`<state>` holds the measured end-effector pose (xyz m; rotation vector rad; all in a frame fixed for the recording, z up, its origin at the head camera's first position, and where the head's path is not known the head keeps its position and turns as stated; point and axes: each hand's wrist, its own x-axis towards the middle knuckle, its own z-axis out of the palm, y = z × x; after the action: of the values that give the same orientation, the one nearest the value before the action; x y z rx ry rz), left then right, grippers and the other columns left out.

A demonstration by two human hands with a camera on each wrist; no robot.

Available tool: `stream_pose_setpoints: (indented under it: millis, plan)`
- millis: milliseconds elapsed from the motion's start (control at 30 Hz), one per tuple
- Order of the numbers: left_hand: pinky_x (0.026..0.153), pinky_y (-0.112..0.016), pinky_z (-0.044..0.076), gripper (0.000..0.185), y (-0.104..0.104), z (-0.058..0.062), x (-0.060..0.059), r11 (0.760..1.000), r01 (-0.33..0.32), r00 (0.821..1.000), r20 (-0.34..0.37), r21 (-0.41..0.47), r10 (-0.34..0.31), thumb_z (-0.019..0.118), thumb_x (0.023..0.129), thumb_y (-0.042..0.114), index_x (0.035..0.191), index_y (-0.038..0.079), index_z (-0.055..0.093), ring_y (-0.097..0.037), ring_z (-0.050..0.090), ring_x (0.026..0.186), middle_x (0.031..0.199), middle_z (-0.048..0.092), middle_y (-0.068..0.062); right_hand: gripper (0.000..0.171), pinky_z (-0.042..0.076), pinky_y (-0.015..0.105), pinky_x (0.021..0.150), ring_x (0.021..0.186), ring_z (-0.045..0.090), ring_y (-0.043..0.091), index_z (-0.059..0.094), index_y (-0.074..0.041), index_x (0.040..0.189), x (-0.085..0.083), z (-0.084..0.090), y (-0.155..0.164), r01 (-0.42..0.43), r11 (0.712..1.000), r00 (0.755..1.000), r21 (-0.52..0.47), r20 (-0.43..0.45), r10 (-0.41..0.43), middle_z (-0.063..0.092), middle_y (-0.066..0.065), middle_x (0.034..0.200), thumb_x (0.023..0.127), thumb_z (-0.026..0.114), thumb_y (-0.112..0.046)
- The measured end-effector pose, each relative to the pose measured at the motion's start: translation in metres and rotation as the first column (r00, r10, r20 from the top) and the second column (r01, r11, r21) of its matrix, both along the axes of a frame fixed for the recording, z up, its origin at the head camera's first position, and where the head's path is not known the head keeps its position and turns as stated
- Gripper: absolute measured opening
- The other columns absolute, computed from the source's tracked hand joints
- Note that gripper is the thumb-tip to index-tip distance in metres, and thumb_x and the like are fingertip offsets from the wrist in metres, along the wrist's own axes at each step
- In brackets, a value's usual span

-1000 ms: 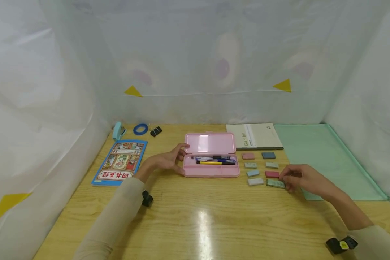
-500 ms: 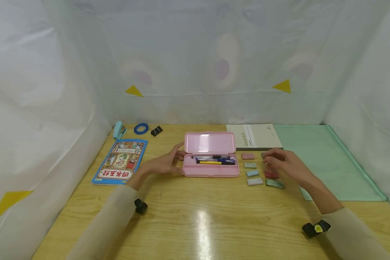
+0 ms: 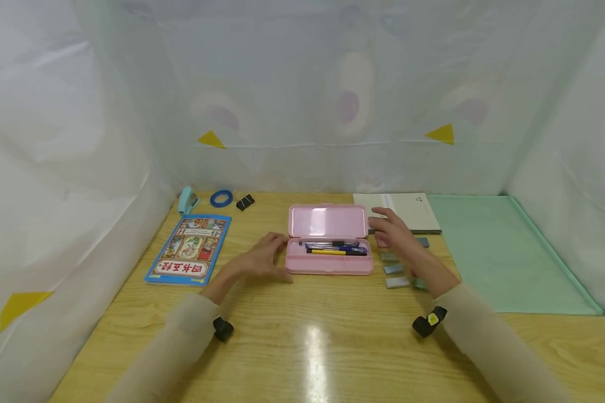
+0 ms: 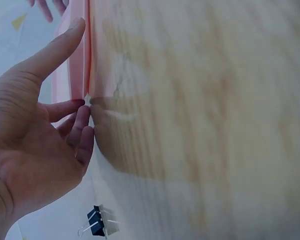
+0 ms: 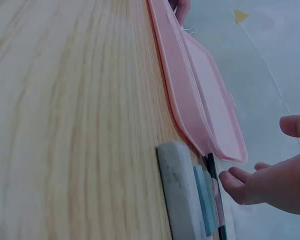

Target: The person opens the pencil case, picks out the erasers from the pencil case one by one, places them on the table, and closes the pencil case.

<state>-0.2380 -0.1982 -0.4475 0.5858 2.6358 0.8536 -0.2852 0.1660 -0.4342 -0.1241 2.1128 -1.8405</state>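
Note:
An opened pink pencil case [image 3: 307, 266] lies on the table with several pens [image 3: 333, 252] in its back compartment. At its left end is my left hand [image 3: 264, 260], thumb and fingers spread about the corner; in the left wrist view its fingertips are right at the edge of the case [image 4: 77, 65]. My right hand [image 3: 400, 238] hovers by the right end of the lid, fingers extended and holding nothing. Below it are small erasers in two columns, among them a white eraser [image 3: 397, 282] and a light blue eraser [image 3: 393, 269]. The right hand and forearm hide some of them.
A notebook [image 3: 423, 215] lies behind the erasers, and a green mat [image 3: 514, 252] is at the right. On the left are a picture-covered book [image 3: 189, 249], a light blue stapler [image 3: 186, 200], a blue ring [image 3: 221, 198] and black binder clips [image 3: 245, 202].
My right hand has moved left and away from me, from the front green eraser across the rows to beside the lid. The left hand has stayed at the case's left end, its thumb slightly nearer me.

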Motion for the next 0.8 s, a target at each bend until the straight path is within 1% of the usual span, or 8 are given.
stream_pose_setpoints:
  millis: [67,133,200,300,533,600,667,800]
  plan:
    - [0.119,-0.053,0.033,0.098,0.002,-0.001,-0.001,1.000,-0.003,1.000,-0.017,-0.016,0.003,0.090,0.080,0.042,0.157,0.009,0.039,-0.035,0.039,0.141,0.155,0.035,-0.016,0.067,0.048,0.027,0.081,0.105,0.054,0.014,0.015,-0.009,0.165,-0.006,0.000,-0.007,0.032,0.999,0.999,-0.038,0.034,-0.031,0.038,0.025,0.158,0.110,0.045,-0.031]
    - [0.119,-0.055,0.032,0.095,0.004,-0.002,-0.002,1.000,-0.006,0.999,-0.035,-0.017,0.006,0.090,0.080,0.042,0.156,0.010,0.041,-0.037,0.038,0.142,0.156,0.036,-0.017,0.068,0.049,0.030,0.095,0.119,0.057,0.021,0.011,-0.007,0.165,-0.009,0.000,-0.013,0.069,0.993,0.997,-0.094,0.053,-0.064,0.036,0.025,0.160,0.110,0.043,-0.032]
    - [0.119,-0.055,0.032,0.092,0.004,-0.002,-0.003,1.000,-0.005,0.999,-0.043,-0.011,0.005,0.090,0.080,0.041,0.154,0.011,0.043,-0.037,0.037,0.143,0.156,0.036,-0.017,0.068,0.038,0.039,0.115,0.142,0.045,0.030,0.009,-0.005,0.164,-0.010,0.001,-0.016,0.100,0.984,0.994,-0.145,0.051,-0.094,0.031,0.026,0.163,0.111,0.039,-0.034]
    - [0.118,-0.057,0.031,0.090,0.005,-0.001,-0.005,1.000,0.003,0.999,-0.047,0.003,-0.003,0.090,0.081,0.040,0.153,0.012,0.044,-0.037,0.037,0.142,0.155,0.037,-0.017,0.064,0.025,0.048,0.123,0.142,0.042,0.036,0.015,-0.004,0.161,-0.008,0.002,-0.017,0.156,0.964,0.988,-0.216,0.041,-0.150,0.038,0.025,0.156,0.111,0.037,-0.036]
    - [0.118,-0.057,0.031,0.092,0.004,0.000,-0.006,1.000,0.005,0.999,-0.034,-0.005,-0.005,0.089,0.081,0.039,0.154,0.010,0.042,-0.037,0.037,0.142,0.155,0.036,-0.016,0.046,0.041,0.043,0.104,0.105,0.060,0.016,0.056,-0.006,0.138,-0.002,-0.003,-0.011,0.101,0.954,0.984,-0.281,-0.112,-0.137,0.068,-0.007,0.105,0.112,0.039,-0.039]
    - [0.118,-0.056,0.031,0.094,0.004,0.000,-0.007,1.000,0.004,1.000,-0.026,-0.007,-0.004,0.089,0.081,0.038,0.155,0.008,0.040,-0.037,0.036,0.142,0.156,0.036,-0.017,0.044,0.047,0.034,0.097,0.102,0.063,0.014,0.063,-0.004,0.131,-0.001,-0.004,-0.010,0.050,0.969,0.980,-0.241,-0.176,-0.094,0.070,-0.008,0.103,0.112,0.042,-0.038]
    - [0.119,-0.056,0.030,0.097,0.004,-0.001,-0.007,1.000,0.000,1.000,-0.016,-0.013,-0.001,0.089,0.080,0.038,0.156,0.006,0.038,-0.038,0.035,0.144,0.157,0.034,-0.018,0.043,0.049,0.029,0.076,0.094,0.065,0.011,0.066,-0.003,0.128,0.002,-0.004,-0.009,-0.003,0.980,0.978,-0.198,-0.203,-0.038,0.072,-0.006,0.103,0.111,0.047,-0.037]
    - [0.120,-0.055,0.030,0.098,0.004,-0.001,-0.009,1.000,-0.002,1.000,0.004,-0.008,0.002,0.090,0.080,0.036,0.154,0.003,0.037,-0.038,0.033,0.145,0.158,0.032,-0.019,0.037,0.052,0.021,0.076,0.098,0.069,0.011,0.068,0.001,0.128,0.007,-0.005,-0.012,-0.140,0.989,0.956,-0.057,-0.266,0.120,0.076,0.004,0.109,0.108,0.059,-0.030]
